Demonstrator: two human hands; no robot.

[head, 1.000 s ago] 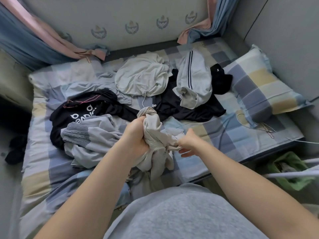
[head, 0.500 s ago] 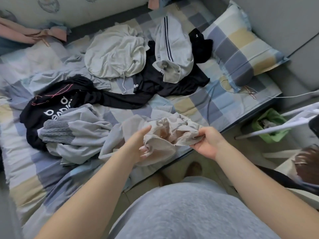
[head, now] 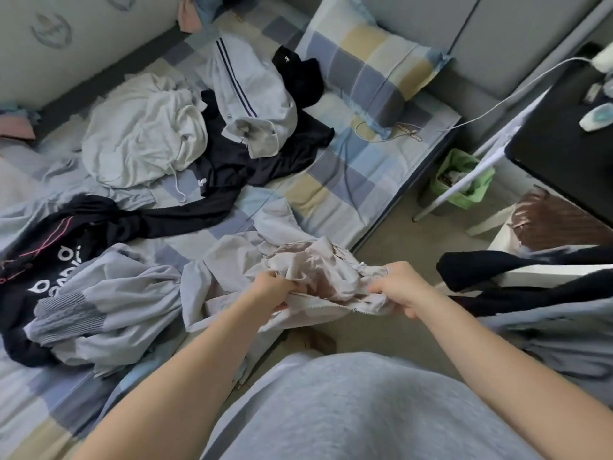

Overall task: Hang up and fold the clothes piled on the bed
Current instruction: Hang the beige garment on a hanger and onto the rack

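Crumpled beige garment [head: 318, 277] with zipper edge, held above the checkered bed [head: 335, 184] edge beside strewn clothes [head: 212, 134].

Clothes [head: 252, 154] spread across bed [head: 331, 180]; pillow [head: 371, 61] at its far right end. Over bed's near edge, crumpled garment [head: 315, 277], left hand [head: 275, 288] at its left end, right hand [head: 398, 287] at its right. Bin [head: 464, 180] on floor right of bed, tabletop [head: 564, 151] right of bin.

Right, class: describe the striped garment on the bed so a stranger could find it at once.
Start at the checked pillow on the bed. Just left of it lies a small black item, and left of that a pale grey garment draped over dark clothes. It alone has thin dark stripes running down it.
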